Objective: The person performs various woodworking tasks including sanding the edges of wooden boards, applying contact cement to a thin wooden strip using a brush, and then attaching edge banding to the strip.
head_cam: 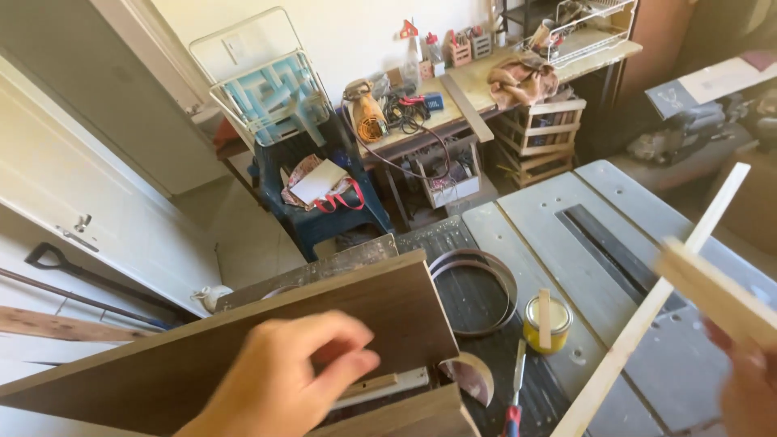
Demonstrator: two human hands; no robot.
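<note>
Looking down over a cluttered workshop bench. My left hand sits at about 7 o'clock in the view, fingers curled and pinched toward the thumb, resting against the near face of a dark brown wooden panel that stands on edge and runs from 9 o'clock toward the centre. I cannot tell whether those fingers truly grip anything. My right hand, blurred at 4 o'clock, is closed around a short pale wood strip.

I judge the strip light, stiff and dry, easy to hold mid-length but liable to snap if bent. A longer thin pale batten slants beneath it from 5 o'clock up to 2 o'clock across the grey saw table. The panel looks heavier and rigid, best taken by its top edge.

Between my hands, near 5 o'clock, stand a small yellow tin with a stick across it, a red-handled tool and a coiled sanding belt.
</note>
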